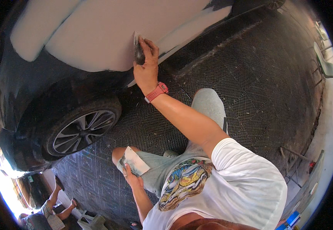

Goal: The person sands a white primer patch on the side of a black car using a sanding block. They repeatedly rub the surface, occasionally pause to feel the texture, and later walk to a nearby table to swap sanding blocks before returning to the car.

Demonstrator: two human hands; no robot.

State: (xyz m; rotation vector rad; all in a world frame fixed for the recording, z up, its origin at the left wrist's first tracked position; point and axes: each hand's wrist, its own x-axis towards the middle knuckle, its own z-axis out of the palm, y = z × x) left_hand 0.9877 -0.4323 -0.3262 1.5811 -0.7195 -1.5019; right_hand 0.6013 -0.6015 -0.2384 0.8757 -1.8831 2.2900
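Note:
A dark car's side panel (93, 36) carries a broad pale, filler-like coat. Against this panel my right hand (148, 63), with a red watch at the wrist, holds a thin flat spreader (138, 51), pale at the edge and smeared dark grey. Its fingers press along one face; how much of its edge touches the panel I cannot tell. By my bent left knee, my left hand (131, 177) grips a white rectangular plate (136, 163) with grey smears. The thumb lies over its lower edge, and the other fingers are mostly hidden beneath.
Below the coated panel sits the car's wheel (85, 132). Black ribbed floor tiles (258, 76) run under me and the car. A pale green chair (325, 63) stands along the right wall. At lower left are another person's legs (55, 197) and a grey stool (91, 222).

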